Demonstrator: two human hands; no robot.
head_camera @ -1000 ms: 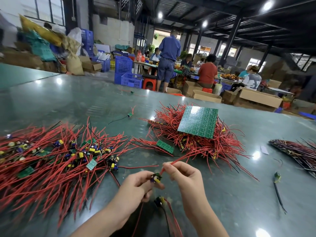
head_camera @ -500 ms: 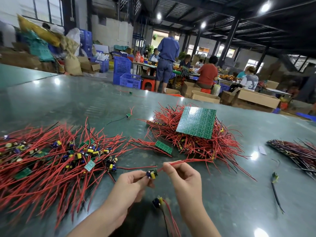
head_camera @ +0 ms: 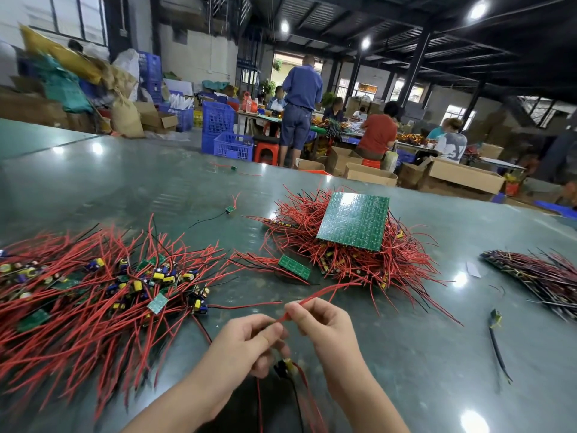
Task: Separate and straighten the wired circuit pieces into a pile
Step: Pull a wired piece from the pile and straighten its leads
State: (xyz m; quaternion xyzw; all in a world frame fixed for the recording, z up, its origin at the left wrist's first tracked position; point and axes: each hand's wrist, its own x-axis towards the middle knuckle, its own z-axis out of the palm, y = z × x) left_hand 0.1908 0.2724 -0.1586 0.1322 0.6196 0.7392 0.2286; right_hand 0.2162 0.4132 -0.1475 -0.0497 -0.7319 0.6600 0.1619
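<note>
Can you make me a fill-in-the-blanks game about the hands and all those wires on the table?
1. The right hand pinches a ____ wire.
2. The big square board is colored ____.
3. That board lies on top of a pile of red ____.
4. The big board's pile lies to the ____ of the hands.

Missing words: red; green; wires; right

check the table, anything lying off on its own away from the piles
Yes: a few strays. One small wired piece lies alone on the table between the piles, another near the far edge, and a loose dark wire with a yellow end lies right of the hands.
</note>
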